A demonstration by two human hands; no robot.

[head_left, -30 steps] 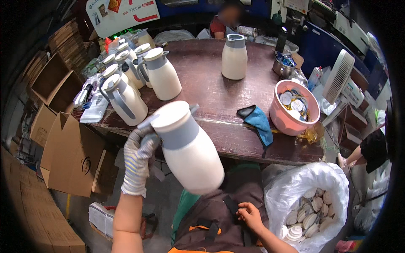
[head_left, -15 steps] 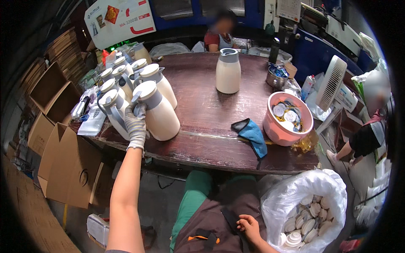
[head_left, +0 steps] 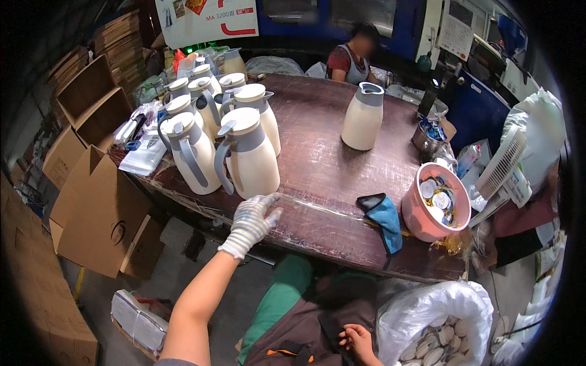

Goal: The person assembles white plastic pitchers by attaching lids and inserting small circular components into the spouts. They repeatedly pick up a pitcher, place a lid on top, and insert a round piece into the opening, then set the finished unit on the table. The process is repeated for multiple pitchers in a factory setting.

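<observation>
My left hand, in a striped knitted glove, is at the near table edge with fingers stretched out and nothing in it. Just beyond its fingertips stands the nearest cream vacuum jug, with a grey collar and handle and a white lid. Several similar jugs are grouped behind and left of it. A lidless cream jug stands apart toward the far side. My bare right hand rests low over my dark apron, fingers loosely bent and slightly apart, beside a black strap. No object shows in it.
A blue cloth hangs over the front edge of the table. Right of it stand a pink bucket of lids and a fan. A lined bag holds white discs. Cardboard boxes stand left; a person sits opposite.
My left hand has let go of the nearest jug's top and come down toward me, to the table edge. The jug stays on the table. The view has shifted; my right hand stays low.
</observation>
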